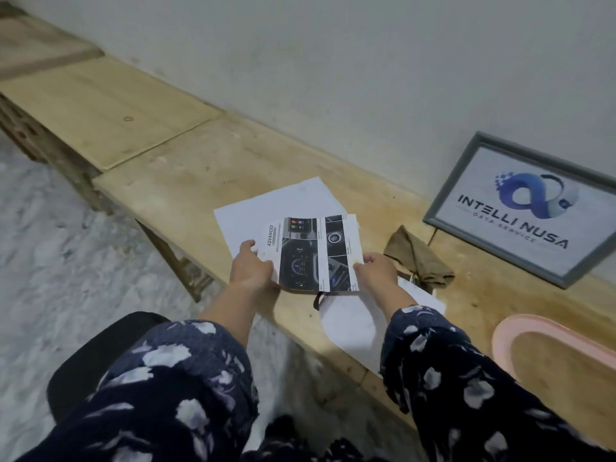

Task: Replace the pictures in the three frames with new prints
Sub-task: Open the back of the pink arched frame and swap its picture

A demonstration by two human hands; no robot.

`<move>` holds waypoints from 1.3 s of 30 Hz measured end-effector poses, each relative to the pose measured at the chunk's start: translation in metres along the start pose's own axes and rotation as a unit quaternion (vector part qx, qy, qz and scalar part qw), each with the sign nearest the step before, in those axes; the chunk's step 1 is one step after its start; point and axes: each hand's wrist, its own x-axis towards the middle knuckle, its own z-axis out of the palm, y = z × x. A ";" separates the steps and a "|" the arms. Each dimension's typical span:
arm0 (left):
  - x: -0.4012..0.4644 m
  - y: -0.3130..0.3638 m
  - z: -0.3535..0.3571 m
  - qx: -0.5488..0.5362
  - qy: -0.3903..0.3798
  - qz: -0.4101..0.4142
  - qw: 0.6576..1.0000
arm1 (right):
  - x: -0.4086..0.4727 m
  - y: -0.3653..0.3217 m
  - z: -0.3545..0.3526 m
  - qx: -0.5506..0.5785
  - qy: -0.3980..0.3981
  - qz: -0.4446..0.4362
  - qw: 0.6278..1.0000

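A person in dark floral sleeves holds a printed sheet (313,253) with both hands just above a long wooden tabletop (186,151) that runs along a pale wall. The print shows dark car-dashboard photos and the word "ADVANCED" down one side. It looks like thin paper: very light, floppy, easy to crease or smudge, and likely to sag if held by one corner, so taking it at two opposite edges, as here, seems the safest hold. The left hand (251,266) pinches the print's left edge, thumb on top and fingers curled beneath. The right hand (376,266) pinches the lower right edge in the same way, fingers bent around the paper. Neither hand holds anything else. Under the print lie plain white sheets (276,201) spread on the tabletop, and another white sheet (350,323) hangs over the front edge below the right wrist. A short dark strap or clip (318,300) shows just under the print; what it belongs to cannot be told. To the right, a grey picture frame (443,210) leans against the wall, showing a blue logo and the words "INTELLI NUSA". A crumpled brown cloth (418,258) sits between the frame and the right hand. A pink-rimmed wooden tray (506,331) lies at the far right edge.
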 end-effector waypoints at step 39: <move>-0.023 0.050 0.103 0.376 -0.260 0.271 0.847 | -0.055 0.108 -0.076 -0.225 0.026 0.062 0.972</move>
